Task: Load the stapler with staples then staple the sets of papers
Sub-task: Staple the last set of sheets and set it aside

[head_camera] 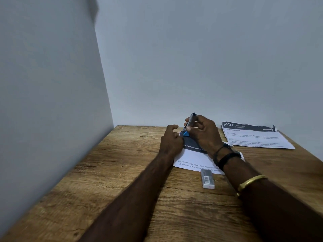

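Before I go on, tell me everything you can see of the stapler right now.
The stapler is a small, dark, metallic-looking one with a blue part at its lower end. It is lifted off the wooden table, tilted steeply, upper end toward the wall, above the corner of the near set of papers. The right hand wraps its upper body; the left hand meets its blue end. Fingers hide most of it, so whether it is open is unclear.

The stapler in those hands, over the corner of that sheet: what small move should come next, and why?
Probably press the stapler shut. The right hand holds it tilted at the corner of the near paper set, and the left hand steadies that corner. Whether staples are loaded cannot be seen; the staple box lies nearby.
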Demonstrator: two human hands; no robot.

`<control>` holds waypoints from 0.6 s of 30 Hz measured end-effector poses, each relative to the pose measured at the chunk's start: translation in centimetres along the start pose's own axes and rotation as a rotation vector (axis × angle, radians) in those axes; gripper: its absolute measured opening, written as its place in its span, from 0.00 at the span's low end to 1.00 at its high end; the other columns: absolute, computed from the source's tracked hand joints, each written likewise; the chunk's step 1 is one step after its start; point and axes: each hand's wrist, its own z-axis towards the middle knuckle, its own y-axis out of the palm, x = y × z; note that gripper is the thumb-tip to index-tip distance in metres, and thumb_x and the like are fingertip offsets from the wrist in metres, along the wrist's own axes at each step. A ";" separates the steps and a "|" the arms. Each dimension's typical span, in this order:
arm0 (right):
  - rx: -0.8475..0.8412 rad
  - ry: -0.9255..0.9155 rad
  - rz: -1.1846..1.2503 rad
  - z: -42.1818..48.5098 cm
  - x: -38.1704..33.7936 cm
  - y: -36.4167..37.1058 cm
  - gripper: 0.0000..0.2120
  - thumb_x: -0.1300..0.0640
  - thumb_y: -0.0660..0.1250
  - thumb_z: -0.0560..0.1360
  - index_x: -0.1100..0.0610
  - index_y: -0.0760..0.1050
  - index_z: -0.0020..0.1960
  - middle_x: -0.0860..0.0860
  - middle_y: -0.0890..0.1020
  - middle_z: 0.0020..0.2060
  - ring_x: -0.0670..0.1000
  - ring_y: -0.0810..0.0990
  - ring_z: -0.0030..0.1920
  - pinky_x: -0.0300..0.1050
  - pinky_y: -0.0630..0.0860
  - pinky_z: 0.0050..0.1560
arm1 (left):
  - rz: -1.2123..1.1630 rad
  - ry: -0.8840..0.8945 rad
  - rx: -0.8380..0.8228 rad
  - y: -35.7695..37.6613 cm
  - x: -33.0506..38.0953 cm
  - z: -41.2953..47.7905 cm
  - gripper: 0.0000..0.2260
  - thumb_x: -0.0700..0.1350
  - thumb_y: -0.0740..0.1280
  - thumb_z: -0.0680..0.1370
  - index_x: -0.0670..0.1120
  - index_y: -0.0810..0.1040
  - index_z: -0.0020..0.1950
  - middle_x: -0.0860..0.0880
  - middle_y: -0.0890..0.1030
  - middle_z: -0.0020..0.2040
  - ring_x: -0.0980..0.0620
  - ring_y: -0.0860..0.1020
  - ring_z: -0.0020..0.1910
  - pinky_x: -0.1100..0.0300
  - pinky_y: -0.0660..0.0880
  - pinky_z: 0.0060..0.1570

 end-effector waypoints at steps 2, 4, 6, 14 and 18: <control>-0.008 0.008 -0.013 0.1 0.0 0.1 0.10 0.68 0.71 0.75 0.62 0.80 0.56 0.56 0.85 0.52 0.53 0.85 0.55 0.52 0.84 0.54 | -0.008 -0.009 -0.036 0.1 0.0 -0.1 0.23 0.35 0.64 0.78 0.47 0.68 0.72 0.38 0.82 0.53 0.41 0.81 0.54 0.53 0.76 0.47; -0.015 0.004 -0.058 0.2 -0.1 0.2 0.09 0.67 0.70 0.76 0.60 0.80 0.55 0.53 0.85 0.49 0.51 0.86 0.54 0.52 0.85 0.52 | -0.013 -0.004 -0.042 0.2 0.1 -0.2 0.26 0.35 0.65 0.76 0.47 0.66 0.73 0.38 0.82 0.55 0.39 0.81 0.56 0.54 0.76 0.47; 0.002 -0.024 -0.164 0.4 -0.3 0.4 0.08 0.64 0.70 0.77 0.58 0.80 0.55 0.49 0.84 0.47 0.50 0.85 0.52 0.51 0.84 0.51 | -0.005 0.012 -0.041 0.2 0.2 -0.2 0.27 0.35 0.66 0.76 0.47 0.65 0.73 0.43 0.81 0.48 0.44 0.81 0.48 0.57 0.75 0.42; 0.070 -0.053 -0.330 1.0 -0.5 0.9 0.06 0.63 0.72 0.73 0.55 0.81 0.49 0.42 0.82 0.39 0.38 0.79 0.40 0.30 0.73 0.43 | 0.029 0.032 -0.046 0.3 0.3 -0.4 0.29 0.34 0.66 0.74 0.49 0.66 0.73 0.50 0.77 0.39 0.52 0.76 0.39 0.57 0.72 0.39; 0.068 -0.017 -0.285 0.7 -0.6 0.5 0.07 0.62 0.73 0.75 0.57 0.82 0.53 0.48 0.84 0.45 0.47 0.83 0.46 0.44 0.80 0.54 | 0.039 0.031 -0.054 0.3 0.4 -0.6 0.28 0.33 0.66 0.74 0.48 0.66 0.73 0.50 0.77 0.39 0.54 0.76 0.39 0.61 0.70 0.34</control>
